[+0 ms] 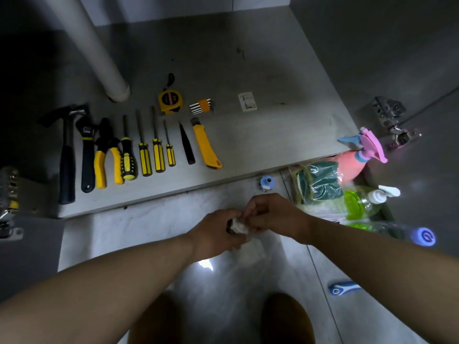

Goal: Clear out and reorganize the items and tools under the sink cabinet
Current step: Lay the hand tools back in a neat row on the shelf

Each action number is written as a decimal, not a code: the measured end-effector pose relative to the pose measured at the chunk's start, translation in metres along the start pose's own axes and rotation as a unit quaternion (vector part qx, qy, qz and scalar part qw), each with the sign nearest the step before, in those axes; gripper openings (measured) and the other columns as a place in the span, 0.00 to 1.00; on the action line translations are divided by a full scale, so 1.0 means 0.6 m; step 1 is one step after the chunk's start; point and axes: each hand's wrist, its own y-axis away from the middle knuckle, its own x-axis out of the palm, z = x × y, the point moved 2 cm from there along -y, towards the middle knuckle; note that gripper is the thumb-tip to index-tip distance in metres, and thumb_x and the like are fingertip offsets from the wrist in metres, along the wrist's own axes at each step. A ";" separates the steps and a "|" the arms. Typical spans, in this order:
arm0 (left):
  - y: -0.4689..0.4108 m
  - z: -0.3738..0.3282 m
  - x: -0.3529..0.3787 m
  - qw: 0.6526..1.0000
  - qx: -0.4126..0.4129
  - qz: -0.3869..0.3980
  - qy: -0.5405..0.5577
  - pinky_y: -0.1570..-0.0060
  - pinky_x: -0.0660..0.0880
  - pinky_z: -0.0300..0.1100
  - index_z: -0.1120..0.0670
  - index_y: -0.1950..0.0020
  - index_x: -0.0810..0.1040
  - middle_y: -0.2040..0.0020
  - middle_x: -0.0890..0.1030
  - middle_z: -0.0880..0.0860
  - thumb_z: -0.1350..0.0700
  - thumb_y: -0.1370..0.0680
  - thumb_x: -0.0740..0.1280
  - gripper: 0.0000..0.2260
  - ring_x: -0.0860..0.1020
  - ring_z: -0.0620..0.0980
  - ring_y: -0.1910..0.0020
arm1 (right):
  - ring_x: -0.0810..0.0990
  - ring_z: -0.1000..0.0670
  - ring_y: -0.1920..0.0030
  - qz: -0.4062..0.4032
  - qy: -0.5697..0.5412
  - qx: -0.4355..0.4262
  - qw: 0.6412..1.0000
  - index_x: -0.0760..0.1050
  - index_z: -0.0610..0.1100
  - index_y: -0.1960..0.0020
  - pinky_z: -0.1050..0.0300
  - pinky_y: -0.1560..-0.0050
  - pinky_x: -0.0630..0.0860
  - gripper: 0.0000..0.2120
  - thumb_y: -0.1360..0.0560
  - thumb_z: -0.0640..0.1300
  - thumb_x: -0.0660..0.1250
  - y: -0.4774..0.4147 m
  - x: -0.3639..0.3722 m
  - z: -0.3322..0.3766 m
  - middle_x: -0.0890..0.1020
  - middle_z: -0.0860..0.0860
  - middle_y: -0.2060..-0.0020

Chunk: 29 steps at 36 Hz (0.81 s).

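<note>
- Both hands meet low and centre, over the pale floor tiles [149, 232] just in front of the cabinet.
- The left hand [218, 232] cradles a small white crumpled wad [239, 227], its grip curled round it from below.
- The right hand [273, 217] comes in from the other side, its grip pinched on the wad's upper edge. Tissue, tape or cloth? I can't tell.
- On the grey cabinet floor [273, 70] a neat row is laid out, left to right: black-handled claw hammer [67, 155], black adjustable wrench [87, 150], yellow-handled pliers [106, 157], four yellow-and-black screwdrivers [157, 155], a slim black pointed tool [187, 145] and a yellow utility knife [206, 147].
- Behind the row sit a yellow tape measure [170, 100] and a set of hex keys in an orange holder [201, 106]. A small white packet [247, 101] lies apart to the right, and the grey drain pipe [99, 45] drops in at the rear left.
- The cleaning things cluster at the cabinet's right front corner, outside it: pink spray bottle [352, 162], clear bag of green scouring pads [320, 182] and green pump bottle [360, 202].
- My read: the tools look sorted, and the step in hand is dealing with this wad, either opening it or bundling it.
- Next, I'd say, comes deciding its place. Either it joins the small items behind the row, or it goes aside as rubbish. Then the cleaning supplies need to go back on the bare right side.
</note>
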 end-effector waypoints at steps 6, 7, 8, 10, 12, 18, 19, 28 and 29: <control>0.008 0.016 -0.030 0.998 -0.012 -0.060 0.002 0.52 0.83 0.50 0.50 0.45 0.81 0.50 0.84 0.53 0.60 0.27 0.77 0.14 0.84 0.54 0.52 | 0.83 0.43 0.50 -0.246 0.321 0.004 0.915 0.77 0.47 0.46 0.48 0.46 0.79 0.10 0.27 0.40 0.68 -0.029 -0.066 -0.010 0.83 0.45 0.49; 0.009 0.020 -0.035 0.998 -0.008 -0.065 -0.006 0.50 0.83 0.48 0.49 0.46 0.81 0.51 0.84 0.51 0.59 0.28 0.78 0.14 0.84 0.51 0.51 | 0.81 0.42 0.47 -0.253 0.339 0.006 0.906 0.75 0.46 0.41 0.48 0.45 0.79 0.15 0.27 0.40 0.68 -0.036 -0.073 -0.012 0.80 0.43 0.44; 0.010 0.024 -0.039 0.998 -0.005 -0.067 -0.013 0.48 0.82 0.46 0.48 0.46 0.81 0.51 0.84 0.50 0.59 0.28 0.78 0.13 0.83 0.49 0.51 | 0.80 0.40 0.43 -0.249 0.353 0.014 0.902 0.73 0.46 0.36 0.47 0.43 0.78 0.19 0.26 0.41 0.67 -0.043 -0.076 -0.013 0.77 0.42 0.40; 0.012 0.030 -0.046 0.998 0.000 -0.066 -0.023 0.45 0.81 0.44 0.48 0.47 0.82 0.51 0.84 0.48 0.57 0.29 0.79 0.14 0.83 0.45 0.50 | 0.76 0.37 0.37 -0.237 0.377 0.036 0.895 0.68 0.46 0.30 0.44 0.40 0.76 0.24 0.25 0.44 0.67 -0.059 -0.078 -0.019 0.71 0.40 0.34; 0.013 0.033 -0.051 0.998 -0.001 -0.064 -0.029 0.44 0.81 0.43 0.48 0.46 0.82 0.50 0.84 0.47 0.56 0.29 0.80 0.14 0.83 0.44 0.49 | 0.72 0.37 0.33 -0.234 0.394 0.048 0.888 0.65 0.45 0.28 0.44 0.36 0.74 0.26 0.24 0.45 0.67 -0.072 -0.075 -0.026 0.68 0.39 0.30; 0.009 0.031 -0.055 0.998 -0.013 -0.062 -0.011 0.42 0.81 0.46 0.49 0.44 0.83 0.48 0.85 0.49 0.58 0.30 0.80 0.16 0.83 0.46 0.48 | 0.74 0.36 0.36 -0.229 0.443 0.044 0.866 0.69 0.44 0.32 0.42 0.36 0.74 0.19 0.22 0.44 0.65 -0.088 -0.061 -0.029 0.72 0.38 0.36; 0.007 0.031 -0.056 0.998 -0.019 -0.059 -0.002 0.42 0.81 0.47 0.50 0.43 0.83 0.48 0.85 0.49 0.59 0.30 0.80 0.17 0.84 0.47 0.48 | 0.77 0.37 0.40 -0.217 0.463 0.042 0.858 0.72 0.44 0.36 0.41 0.39 0.76 0.15 0.22 0.44 0.64 -0.084 -0.058 -0.026 0.75 0.40 0.40; 0.001 -0.001 -0.055 0.999 -0.005 -0.033 0.019 0.41 0.80 0.51 0.54 0.45 0.85 0.51 0.87 0.49 0.56 0.32 0.82 0.18 0.85 0.46 0.49 | 0.75 0.56 0.70 -0.139 0.340 -0.073 0.927 0.74 0.49 0.61 0.61 0.69 0.72 0.07 0.29 0.46 0.72 -0.002 -0.028 0.028 0.78 0.52 0.71; 0.002 -0.007 -0.055 0.999 0.000 -0.031 0.030 0.41 0.80 0.52 0.56 0.46 0.85 0.51 0.87 0.50 0.57 0.32 0.82 0.17 0.85 0.48 0.49 | 0.74 0.56 0.72 -0.152 0.330 -0.099 0.927 0.74 0.49 0.61 0.62 0.71 0.70 0.06 0.29 0.45 0.72 0.001 -0.033 0.046 0.78 0.53 0.72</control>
